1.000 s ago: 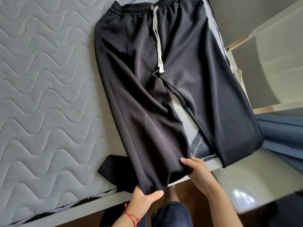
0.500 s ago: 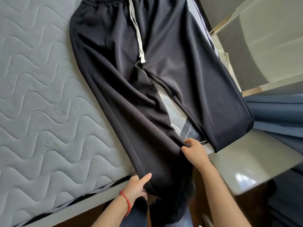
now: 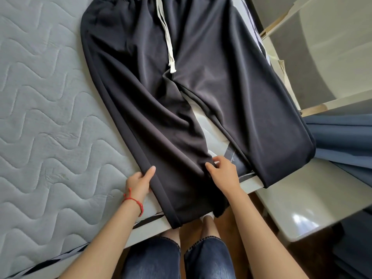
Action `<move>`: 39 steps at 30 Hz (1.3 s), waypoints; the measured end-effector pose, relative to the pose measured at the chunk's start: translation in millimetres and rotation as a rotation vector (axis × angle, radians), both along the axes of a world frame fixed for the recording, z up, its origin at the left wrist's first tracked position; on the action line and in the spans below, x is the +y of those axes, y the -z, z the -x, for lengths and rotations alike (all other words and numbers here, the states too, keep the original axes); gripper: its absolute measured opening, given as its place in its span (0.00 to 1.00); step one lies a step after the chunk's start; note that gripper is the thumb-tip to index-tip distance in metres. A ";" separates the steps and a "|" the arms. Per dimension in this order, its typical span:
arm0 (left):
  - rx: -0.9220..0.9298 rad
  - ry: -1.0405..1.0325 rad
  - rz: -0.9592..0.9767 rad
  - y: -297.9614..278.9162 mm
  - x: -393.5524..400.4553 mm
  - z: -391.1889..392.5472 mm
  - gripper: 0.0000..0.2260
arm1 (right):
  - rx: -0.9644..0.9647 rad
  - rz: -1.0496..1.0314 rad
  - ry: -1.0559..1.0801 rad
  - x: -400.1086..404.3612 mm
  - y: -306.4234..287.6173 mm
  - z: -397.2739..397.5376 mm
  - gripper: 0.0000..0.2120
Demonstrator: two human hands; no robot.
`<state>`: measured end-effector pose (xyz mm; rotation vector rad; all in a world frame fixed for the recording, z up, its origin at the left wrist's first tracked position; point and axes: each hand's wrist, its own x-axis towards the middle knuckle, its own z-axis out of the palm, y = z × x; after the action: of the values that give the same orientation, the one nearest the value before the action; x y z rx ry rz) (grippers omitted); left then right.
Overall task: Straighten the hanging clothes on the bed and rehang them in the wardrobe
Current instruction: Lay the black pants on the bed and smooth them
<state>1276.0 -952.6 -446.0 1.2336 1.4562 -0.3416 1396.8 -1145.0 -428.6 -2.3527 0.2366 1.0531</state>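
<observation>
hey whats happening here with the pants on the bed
A person stands at the edge of a bare quilted mattress with a pair of dark drawstring trousers spread flat on it, waistband at the far end. Both hands are on the leg nearer the left: the left hand grips its outer edge, and the right hand rests on its inner edge. That leg's cuff hangs over the mattress edge. No hanger is visible.

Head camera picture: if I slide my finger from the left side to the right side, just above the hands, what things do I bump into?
Quilted mattress → trouser leg held by both hands → strip of mattress showing between the legs → other trouser leg → blue curtain.
</observation>
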 end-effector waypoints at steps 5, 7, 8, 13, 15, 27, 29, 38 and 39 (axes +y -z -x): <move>0.058 -0.021 -0.225 -8.7 6.1 0.6 0.14 | -0.007 -0.054 -0.002 5.1 4.0 -25.0 0.08; 0.128 0.027 -0.348 -17.6 6.0 19.6 0.16 | 0.043 -0.091 0.017 -6.0 4.7 -35.1 0.03; 0.146 0.054 -0.368 -19.6 5.9 28.1 0.17 | 0.100 -0.101 -0.012 -10.0 4.3 -37.1 0.04; 0.181 0.103 -0.405 -16.9 6.0 29.8 0.09 | 0.182 0.076 -0.240 -15.6 4.8 -38.7 0.09; 0.169 0.038 -0.475 -18.4 9.2 17.1 0.13 | 0.094 0.119 -0.218 -9.4 1.0 -41.6 0.10; 0.265 0.037 -0.669 -3.0 82.5 -41.6 0.16 | 0.248 0.110 -0.370 64.0 0.8 -57.0 0.07; 0.306 0.061 -0.678 -4.2 83.0 -38.9 0.13 | 0.166 0.236 -0.468 64.4 -6.6 -65.6 0.04; -0.340 0.823 -1.090 -21.2 13.2 -118.5 0.18 | -0.667 0.208 -0.566 72.4 8.6 -117.0 0.19; -0.349 0.886 -1.039 -18.7 8.2 -132.5 0.18 | -0.661 0.211 -0.631 72.0 14.0 -120.7 0.19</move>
<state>1408.5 -944.4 -427.3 2.6138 0.6551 0.1071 1517.5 -1073.0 -442.6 -2.8968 -0.7085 0.4375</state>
